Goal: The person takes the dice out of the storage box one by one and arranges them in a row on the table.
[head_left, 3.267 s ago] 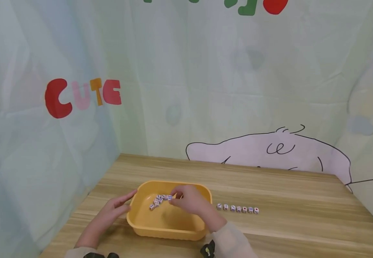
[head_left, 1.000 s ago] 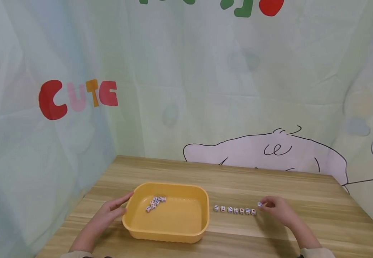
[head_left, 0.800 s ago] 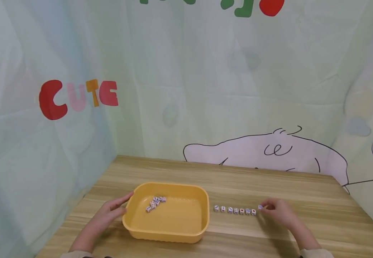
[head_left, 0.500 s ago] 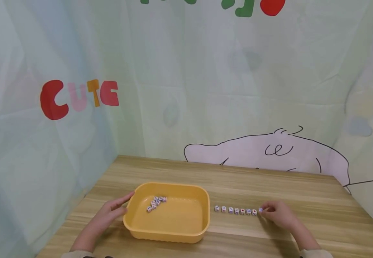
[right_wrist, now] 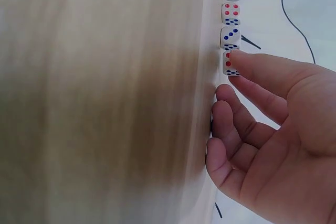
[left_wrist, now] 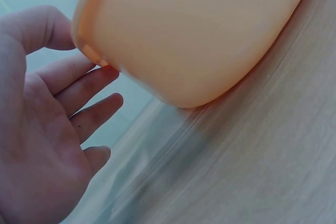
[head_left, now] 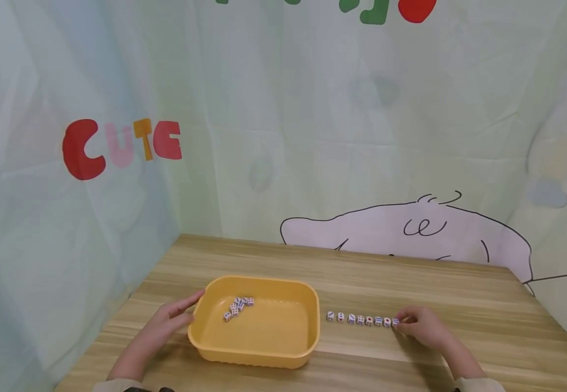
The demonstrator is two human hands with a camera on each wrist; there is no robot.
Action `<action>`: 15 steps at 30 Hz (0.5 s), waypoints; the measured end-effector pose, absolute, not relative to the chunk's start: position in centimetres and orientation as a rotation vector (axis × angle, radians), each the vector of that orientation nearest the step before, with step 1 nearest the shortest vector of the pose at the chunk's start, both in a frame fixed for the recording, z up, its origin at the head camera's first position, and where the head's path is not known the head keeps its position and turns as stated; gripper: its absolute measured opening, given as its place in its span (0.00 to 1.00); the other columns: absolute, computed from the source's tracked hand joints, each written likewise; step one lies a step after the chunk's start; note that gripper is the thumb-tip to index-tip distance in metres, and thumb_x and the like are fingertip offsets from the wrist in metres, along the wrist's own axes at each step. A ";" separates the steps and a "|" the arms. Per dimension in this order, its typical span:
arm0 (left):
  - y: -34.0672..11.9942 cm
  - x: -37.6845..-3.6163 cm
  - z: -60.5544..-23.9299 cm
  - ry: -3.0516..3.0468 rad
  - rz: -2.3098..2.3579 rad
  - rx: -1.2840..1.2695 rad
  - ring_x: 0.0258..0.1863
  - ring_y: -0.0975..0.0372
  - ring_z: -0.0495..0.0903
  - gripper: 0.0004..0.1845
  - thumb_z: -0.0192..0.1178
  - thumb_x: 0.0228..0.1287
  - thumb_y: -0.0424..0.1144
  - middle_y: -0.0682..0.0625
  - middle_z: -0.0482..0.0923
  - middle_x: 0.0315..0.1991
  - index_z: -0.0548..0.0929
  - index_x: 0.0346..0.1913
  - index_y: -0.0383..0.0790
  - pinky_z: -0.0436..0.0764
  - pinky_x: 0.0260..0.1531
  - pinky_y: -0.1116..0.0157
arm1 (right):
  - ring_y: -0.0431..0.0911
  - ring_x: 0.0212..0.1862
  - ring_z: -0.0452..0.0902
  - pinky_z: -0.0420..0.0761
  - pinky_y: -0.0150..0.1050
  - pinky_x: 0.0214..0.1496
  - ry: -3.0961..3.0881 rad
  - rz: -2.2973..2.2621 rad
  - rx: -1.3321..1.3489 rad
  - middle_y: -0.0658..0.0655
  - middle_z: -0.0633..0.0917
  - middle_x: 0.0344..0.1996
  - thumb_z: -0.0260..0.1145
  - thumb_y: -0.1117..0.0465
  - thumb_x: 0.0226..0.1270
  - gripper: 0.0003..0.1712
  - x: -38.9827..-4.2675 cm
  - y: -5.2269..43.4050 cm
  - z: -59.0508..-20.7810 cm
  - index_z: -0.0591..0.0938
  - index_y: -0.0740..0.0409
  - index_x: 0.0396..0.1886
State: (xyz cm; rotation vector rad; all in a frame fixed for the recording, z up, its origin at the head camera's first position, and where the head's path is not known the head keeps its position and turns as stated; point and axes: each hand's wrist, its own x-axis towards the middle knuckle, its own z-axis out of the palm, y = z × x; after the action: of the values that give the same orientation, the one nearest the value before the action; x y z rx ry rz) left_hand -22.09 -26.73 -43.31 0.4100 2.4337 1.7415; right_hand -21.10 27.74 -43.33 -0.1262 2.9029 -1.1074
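My right hand (head_left: 422, 328) rests on the wooden tabletop (head_left: 459, 294) at the right end of a row of dice (head_left: 360, 319). From the right wrist view, the index finger (right_wrist: 262, 77) lies stretched out with its tip on top of the last die (right_wrist: 230, 64), the one showing red pips on its near face; the other fingers are loosely curled beneath it and hold nothing. The thumb cannot be made out well enough to say whether it touches that die. This last die sits just beside its neighbour, a die with blue pips (right_wrist: 231, 36), and the row runs on from there in a straight line, the dice close together.

In the head view the row lies on the tabletop just to the right of the yellow tray (head_left: 263, 356), with a small gap between the tray's right wall and the first die. Inside the tray a small heap of dice (head_left: 238, 307) lies toward the far left part of the floor.

My left hand (head_left: 165, 324) is open at the tray's left side. The left wrist view shows the palm (left_wrist: 37, 150) turned toward the tray's outer wall (left_wrist: 199, 30), fingers relaxed and slightly bent, the fingertips (left_wrist: 107, 72) touching the rim near the corner.

A pale curtain (head_left: 312, 136) with cartoon drawings and the letters CUTE (head_left: 123, 146) hangs behind the tabletop.
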 end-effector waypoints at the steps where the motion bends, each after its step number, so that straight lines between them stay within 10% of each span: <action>1: -26.8 -22.1 -43.3 2.430 1.742 0.425 0.55 0.84 0.64 0.31 0.56 0.65 0.36 0.40 0.59 0.70 0.64 0.70 0.32 0.66 0.53 0.79 | 0.43 0.27 0.71 0.70 0.33 0.27 2.898 -1.110 -0.129 0.51 0.81 0.24 0.69 0.63 0.56 0.09 -21.1 27.8 -43.3 0.83 0.65 0.35; 15: -26.8 -22.3 -43.5 2.443 1.757 0.493 0.54 0.86 0.64 0.29 0.54 0.66 0.34 0.38 0.59 0.70 0.64 0.69 0.30 0.68 0.52 0.78 | 0.42 0.24 0.69 0.69 0.33 0.25 2.865 -1.121 -0.132 0.51 0.78 0.21 0.69 0.64 0.56 0.10 -21.1 27.7 -43.2 0.83 0.65 0.35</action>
State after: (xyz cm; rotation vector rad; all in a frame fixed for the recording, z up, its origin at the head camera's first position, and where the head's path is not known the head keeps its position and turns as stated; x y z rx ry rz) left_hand -22.29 -26.85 -43.52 0.4927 2.4427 1.7571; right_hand -21.13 27.75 -43.20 -0.1316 2.8654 -1.1214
